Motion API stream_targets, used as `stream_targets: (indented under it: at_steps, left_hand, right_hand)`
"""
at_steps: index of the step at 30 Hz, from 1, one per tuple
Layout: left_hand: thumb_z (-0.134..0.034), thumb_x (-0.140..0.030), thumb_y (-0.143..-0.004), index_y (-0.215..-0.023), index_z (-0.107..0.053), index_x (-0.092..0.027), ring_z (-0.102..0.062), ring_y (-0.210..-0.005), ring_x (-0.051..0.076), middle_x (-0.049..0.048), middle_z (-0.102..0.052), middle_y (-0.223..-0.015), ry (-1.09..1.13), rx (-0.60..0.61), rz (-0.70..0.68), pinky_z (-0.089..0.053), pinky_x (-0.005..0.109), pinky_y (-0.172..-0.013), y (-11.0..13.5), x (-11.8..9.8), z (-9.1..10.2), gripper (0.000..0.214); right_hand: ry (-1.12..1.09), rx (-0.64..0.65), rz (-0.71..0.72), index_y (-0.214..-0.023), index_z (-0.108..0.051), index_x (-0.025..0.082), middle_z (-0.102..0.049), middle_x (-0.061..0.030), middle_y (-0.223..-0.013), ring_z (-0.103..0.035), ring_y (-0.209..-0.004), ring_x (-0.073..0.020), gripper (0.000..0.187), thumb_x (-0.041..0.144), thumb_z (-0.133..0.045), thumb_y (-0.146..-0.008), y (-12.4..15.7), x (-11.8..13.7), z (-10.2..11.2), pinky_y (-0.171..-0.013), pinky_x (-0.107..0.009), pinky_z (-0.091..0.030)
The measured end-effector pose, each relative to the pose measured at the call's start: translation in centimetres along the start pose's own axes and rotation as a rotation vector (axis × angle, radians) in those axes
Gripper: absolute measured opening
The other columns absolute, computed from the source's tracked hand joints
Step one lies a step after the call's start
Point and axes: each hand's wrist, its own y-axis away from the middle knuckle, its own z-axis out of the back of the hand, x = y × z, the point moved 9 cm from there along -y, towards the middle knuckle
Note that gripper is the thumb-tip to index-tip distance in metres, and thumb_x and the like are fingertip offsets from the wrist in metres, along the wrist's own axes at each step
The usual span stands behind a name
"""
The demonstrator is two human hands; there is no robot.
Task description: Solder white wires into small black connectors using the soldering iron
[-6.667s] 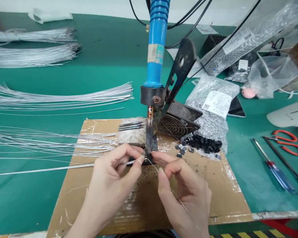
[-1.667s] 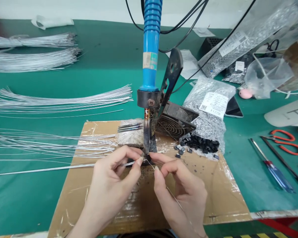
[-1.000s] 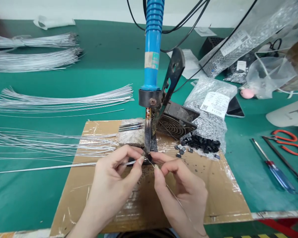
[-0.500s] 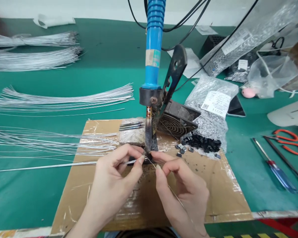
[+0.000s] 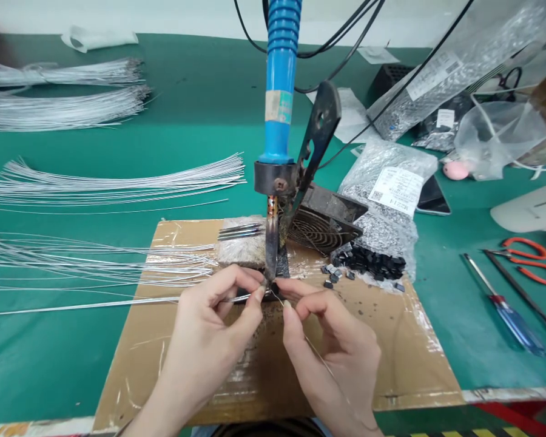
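My left hand (image 5: 213, 340) pinches the end of a thin cable (image 5: 131, 301) that runs off to the left. The cable's tip lies just under the soldering iron's tip (image 5: 270, 255). My right hand (image 5: 332, 349) grips a strand of solder wire (image 5: 318, 354) between thumb and fingers; its front end reaches the same spot, and the rest trails down over the palm. Overhead, the blue-handled soldering iron (image 5: 281, 121) is clamped upright, tip down, in a black metal holder (image 5: 316, 139). What exactly sits between my fingertips is too small to make out.
Loose cables (image 5: 177, 261) fan out at left, with more bundles (image 5: 118, 173) behind. A fan (image 5: 323, 221), small black parts (image 5: 370, 261) and a bubble-wrap bag (image 5: 389, 188) stand right of the iron. A screwdriver (image 5: 509, 312) and orange-handled pliers (image 5: 528, 261) lie further right. Cardboard (image 5: 150, 370) covers the bench.
My right hand has shifted very slightly left with the solder wire. My left hand stays nearly in place, still pinching the cable under the iron's tip.
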Motion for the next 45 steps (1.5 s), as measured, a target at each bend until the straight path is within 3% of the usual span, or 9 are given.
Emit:
stream_targets:
  at_steps: [14,45]
  left_hand:
    - [-0.068,-0.014,-0.089,-0.079,-0.071,-0.023,-0.073,-0.086,0.012,-0.0015,-0.078,-0.094,0.011,0.018,-0.006,-0.055,0.016,-0.076,0.25,0.23,0.1,0.014]
    - [-0.068,-0.013,-0.088,-0.078,-0.071,-0.023,-0.072,-0.084,0.011,-0.002,-0.076,-0.091,-0.025,0.004,-0.016,-0.054,0.016,-0.073,0.3,0.38,0.21,0.014]
  right_hand:
    - [0.001,-0.009,0.025,-0.084,-0.061,0.022,-0.079,0.0004,-0.116,-0.076,-0.107,-0.0111,0.019,0.005,-0.067,-0.088,0.0,0.25,0.04,-0.098,-0.017,-0.054]
    - [-0.011,-0.017,0.067,-0.084,-0.061,0.022,-0.079,0.0006,-0.115,-0.076,-0.104,-0.0091,0.02,0.004,-0.068,-0.087,-0.08,0.24,-0.04,-0.096,-0.014,-0.054]
